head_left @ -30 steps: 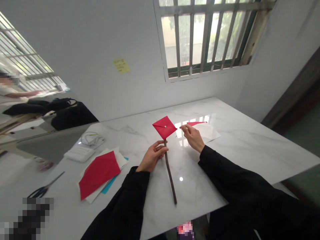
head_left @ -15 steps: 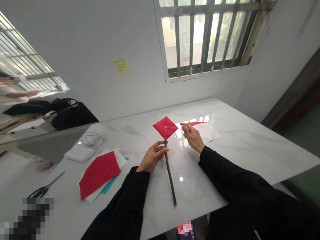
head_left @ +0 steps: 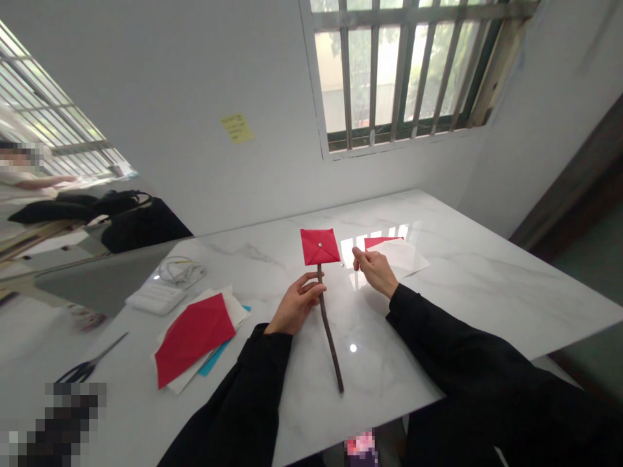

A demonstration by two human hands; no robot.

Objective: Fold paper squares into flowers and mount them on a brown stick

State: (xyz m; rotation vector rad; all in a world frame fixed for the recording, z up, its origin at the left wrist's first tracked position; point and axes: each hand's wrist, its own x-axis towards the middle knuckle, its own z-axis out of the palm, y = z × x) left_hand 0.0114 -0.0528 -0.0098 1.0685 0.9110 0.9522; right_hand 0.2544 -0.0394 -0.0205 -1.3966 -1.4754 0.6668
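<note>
My left hand is closed around the upper part of a thin brown stick, just below its top. A red folded-paper pinwheel is at the stick's upper end, with a small shiny pin at its centre. The stick's lower end points down toward the near edge of the table. My right hand is a little to the right of the pinwheel, apart from it. Its fingers are curled in, with nothing visible in them.
On the left lie red, white and blue paper sheets, scissors and a white box with a cable. White and red sheets lie beyond my right hand. A wall with a yellow note borders the table.
The pinwheel has turned about the pin, from corner-up to nearly flat-edge-up. My right hand's index finger, stretched out before, has curled in. My left hand stays on the stick.
</note>
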